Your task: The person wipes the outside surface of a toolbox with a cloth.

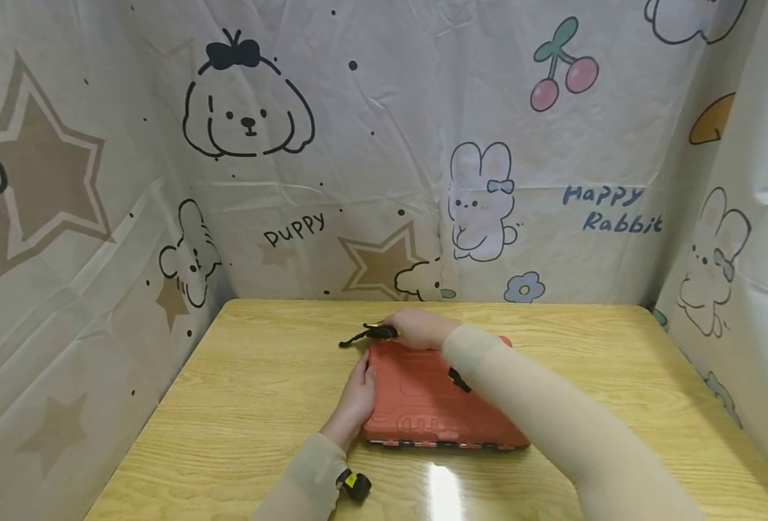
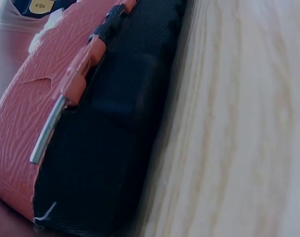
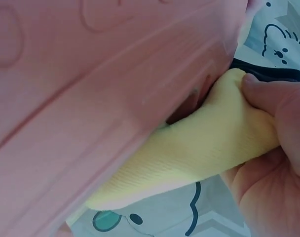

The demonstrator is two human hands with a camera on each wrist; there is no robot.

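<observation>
A red case (image 1: 416, 391) with a dark base lies on the wooden table. Along its near edge runs a hinge with a metal pin (image 2: 48, 129). My left hand (image 1: 354, 398) rests against the case's left side, its fingers extended along the edge. Reaching over to the far left corner, my right hand (image 1: 416, 327) pinches a yellow cloth (image 3: 204, 136) between thumb and fingers. The cloth lies against the case's edge, partly hidden by it. Beside this hand is a thin black strap-like item (image 1: 379, 332); what it belongs to is unclear.
Small wrist cameras sit on the left sleeve (image 1: 315, 467) and near the right sleeve. The wooden table (image 1: 247, 376) extends around the case. Behind it and on both sides hangs a printed cloth backdrop (image 1: 371, 145).
</observation>
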